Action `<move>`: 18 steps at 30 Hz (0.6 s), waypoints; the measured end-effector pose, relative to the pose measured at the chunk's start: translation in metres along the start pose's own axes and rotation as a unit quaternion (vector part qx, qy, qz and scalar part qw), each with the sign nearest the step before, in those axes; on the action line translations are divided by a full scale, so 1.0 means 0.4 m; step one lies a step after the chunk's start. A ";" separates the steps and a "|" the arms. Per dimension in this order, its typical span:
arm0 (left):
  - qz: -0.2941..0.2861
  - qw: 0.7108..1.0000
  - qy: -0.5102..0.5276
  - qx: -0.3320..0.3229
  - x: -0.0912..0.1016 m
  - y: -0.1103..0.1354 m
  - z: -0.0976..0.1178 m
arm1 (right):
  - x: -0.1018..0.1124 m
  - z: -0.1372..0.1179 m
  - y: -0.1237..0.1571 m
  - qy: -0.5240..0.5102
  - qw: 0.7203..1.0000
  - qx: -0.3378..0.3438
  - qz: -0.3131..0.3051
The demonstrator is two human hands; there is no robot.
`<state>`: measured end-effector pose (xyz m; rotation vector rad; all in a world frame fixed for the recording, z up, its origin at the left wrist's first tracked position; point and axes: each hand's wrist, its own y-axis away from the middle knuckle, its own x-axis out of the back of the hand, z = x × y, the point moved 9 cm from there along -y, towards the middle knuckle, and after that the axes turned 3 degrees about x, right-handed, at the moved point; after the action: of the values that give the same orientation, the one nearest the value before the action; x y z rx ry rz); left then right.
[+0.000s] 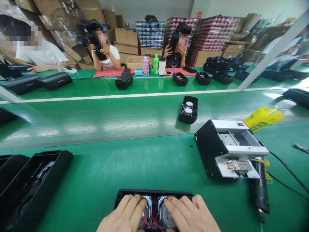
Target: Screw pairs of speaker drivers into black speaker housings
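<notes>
In the head view a black speaker housing (154,194) lies on the green bench at the bottom centre. Two round speaker drivers sit in it side by side, the left driver (146,212) and the right driver (166,216), with red wires (151,221) crossing between them. My left hand (125,215) grips the left driver, its fingers pressed together along the outer side. Likewise, my right hand (189,214) has closed fingers over the right driver's outer side. Both thumbs are mostly hidden at the lower edge of the frame.
An electric screwdriver (260,190) and a white-and-black screw feeder (214,151) stand at right, beside a yellow-labelled bottle (264,117). Black housings (51,180) lie at left. Another speaker housing (188,117) rests on the conveyor (116,117). Several people sit across it.
</notes>
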<state>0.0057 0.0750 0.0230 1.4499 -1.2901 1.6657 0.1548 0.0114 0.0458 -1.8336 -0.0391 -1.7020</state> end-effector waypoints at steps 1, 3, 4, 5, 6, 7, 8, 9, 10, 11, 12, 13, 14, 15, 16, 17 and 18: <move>-0.010 1.000 -0.001 0.002 -0.002 -0.003 0.001 | 0.008 0.002 -0.003 -0.008 1.000 -0.013 0.024; -0.050 0.999 0.006 0.015 -0.014 -0.004 -0.001 | 0.025 0.010 -0.004 -0.019 0.997 -0.041 0.068; -0.074 0.997 0.013 0.022 -0.020 -0.003 -0.003 | 0.032 0.013 -0.005 -0.021 0.995 -0.051 0.082; -0.095 0.995 0.023 0.028 -0.024 -0.002 -0.005 | 0.036 0.015 -0.005 -0.020 0.995 -0.055 0.087; -0.109 0.993 0.034 0.028 -0.024 -0.002 -0.006 | 0.035 0.015 -0.006 -0.019 0.995 -0.053 0.080; -0.116 0.992 0.045 0.026 -0.022 -0.002 -0.006 | 0.033 0.015 -0.008 -0.019 0.997 -0.045 0.066; -0.120 0.991 0.055 0.022 -0.017 -0.004 -0.007 | 0.031 0.016 -0.009 -0.020 0.998 -0.039 0.054; -0.120 0.990 0.065 0.016 -0.012 -0.005 -0.008 | 0.030 0.017 -0.009 -0.021 0.998 -0.034 0.047; -0.118 0.990 0.073 0.010 -0.007 -0.007 -0.008 | 0.030 0.020 -0.008 -0.024 0.998 -0.030 0.043; -0.114 0.990 0.080 0.005 -0.003 -0.009 -0.009 | 0.030 0.022 -0.007 -0.030 0.998 -0.027 0.041; -0.113 0.990 0.086 0.000 0.000 -0.010 -0.009 | 0.031 0.025 -0.005 -0.036 0.998 -0.024 0.044; -0.111 0.990 0.090 -0.002 0.001 -0.011 -0.010 | 0.032 0.027 -0.003 -0.045 0.998 -0.023 0.049; -0.110 0.990 0.092 -0.004 0.001 -0.012 -0.011 | 0.031 0.030 -0.001 -0.057 0.997 -0.024 0.049; -0.109 0.990 0.093 -0.005 0.001 -0.013 -0.011 | 0.030 0.031 0.000 -0.069 0.996 -0.024 0.049; -0.107 0.990 0.095 -0.006 0.002 -0.015 -0.010 | 0.029 0.033 0.001 -0.081 0.995 -0.025 0.049; -0.100 0.990 0.096 -0.005 0.005 -0.018 -0.011 | 0.030 0.034 0.002 -0.093 0.994 -0.025 0.050; -0.090 0.991 0.098 -0.004 0.012 -0.022 -0.011 | 0.031 0.035 0.002 -0.102 0.993 -0.025 0.052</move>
<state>0.0107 0.0816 0.0303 1.3198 -1.0275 1.6352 0.1696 0.0123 0.0573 -2.0049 0.0141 -1.4516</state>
